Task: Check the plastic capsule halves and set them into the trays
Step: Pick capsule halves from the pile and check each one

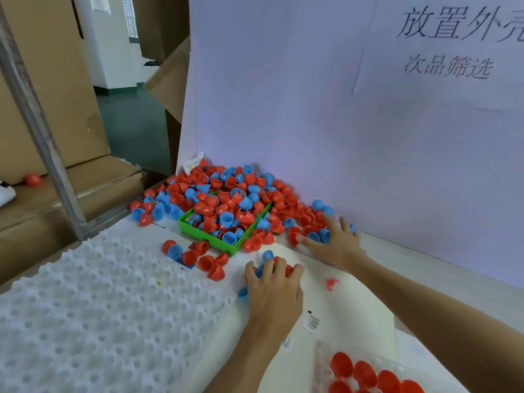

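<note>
Capsule halves [226, 205] heaped over green tray [208, 235] on desk [334, 296]. Left hand [273, 290] curled around several halves; right hand [336, 243] spread flat, fingers touching heap's edge.

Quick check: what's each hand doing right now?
Left hand: fingers curled over several capsule halves.
Right hand: open, fingers spread on the pile.

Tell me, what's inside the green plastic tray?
The green plastic tray is heaped with red and blue plastic capsule halves, spilling past its back edge. Its floor and far rim are covered, so nothing beneath them shows.
</note>
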